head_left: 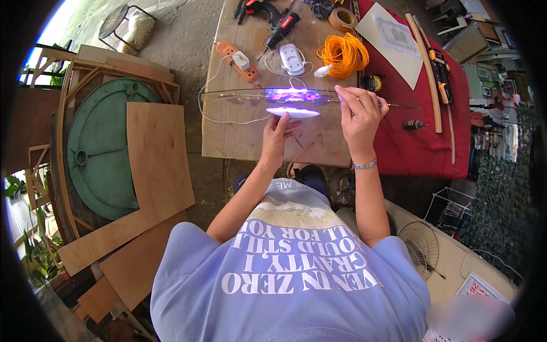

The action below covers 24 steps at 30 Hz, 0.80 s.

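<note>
My left hand (277, 137) holds a white oval lamp (306, 114) from below, its thumb on the near side. The lamp gives off bright violet light towards a thin clear glass pane (239, 93), seen nearly edge-on above the table. At the pane's right end, my right hand (361, 114) pinches the top edge between thumb and fingers. A thin brass-coloured piece (393, 105) shows just right of those fingers; what it belongs to is unclear. Glare hides the middle of the glass. From the lamp a white cord (228, 121) loops left.
Across the table (228, 142) lie an orange power strip (239, 64), a white socket block (292, 59), an orange cord coil (344, 56), a power drill (281, 28) and tape (343, 19). On the red cloth (410, 154) are a wooden rod (427, 74) and a small dark bottle (414, 124).
</note>
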### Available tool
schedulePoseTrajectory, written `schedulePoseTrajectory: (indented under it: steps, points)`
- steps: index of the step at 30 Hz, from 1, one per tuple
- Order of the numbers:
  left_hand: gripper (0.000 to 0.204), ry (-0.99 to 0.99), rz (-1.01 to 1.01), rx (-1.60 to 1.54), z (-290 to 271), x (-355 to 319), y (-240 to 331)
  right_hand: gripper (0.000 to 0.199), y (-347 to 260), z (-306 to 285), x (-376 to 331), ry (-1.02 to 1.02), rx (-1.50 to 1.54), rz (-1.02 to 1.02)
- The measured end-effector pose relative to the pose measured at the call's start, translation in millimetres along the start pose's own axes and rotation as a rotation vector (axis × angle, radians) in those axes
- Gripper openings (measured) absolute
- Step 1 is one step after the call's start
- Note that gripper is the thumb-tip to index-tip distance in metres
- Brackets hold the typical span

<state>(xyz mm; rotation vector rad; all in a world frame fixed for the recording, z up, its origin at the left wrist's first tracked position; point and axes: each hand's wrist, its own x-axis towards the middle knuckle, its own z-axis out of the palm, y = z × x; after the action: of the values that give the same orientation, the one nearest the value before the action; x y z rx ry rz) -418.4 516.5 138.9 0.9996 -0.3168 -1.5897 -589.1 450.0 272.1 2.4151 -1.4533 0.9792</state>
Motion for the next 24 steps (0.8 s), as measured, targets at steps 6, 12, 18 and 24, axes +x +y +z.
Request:
schedulePoseTrajectory:
  steps: [6, 12, 18, 24]
  points:
    - [0.04, -0.022, 0.0, 0.001, 2.5, 0.1, -0.2, 0.026, 0.9, 0.2, -0.2, 0.002, 0.009, -0.007]
    - [0.04, -0.028, 0.014, 0.014, 5.4, 3.1, -0.5, 0.026, 2.5, -1.4, 0.4, -0.004, 0.012, -0.017]
    - [0.041, -0.022, 0.024, 0.013, 7.4, 2.1, -3.5, 0.026, 2.7, -2.0, 1.4, -0.011, 0.012, -0.023]
    - [0.043, 0.008, 0.023, 0.015, 8.9, -1.2, -0.6, 0.026, 4.9, -1.3, 1.1, -0.006, 0.023, -0.03]
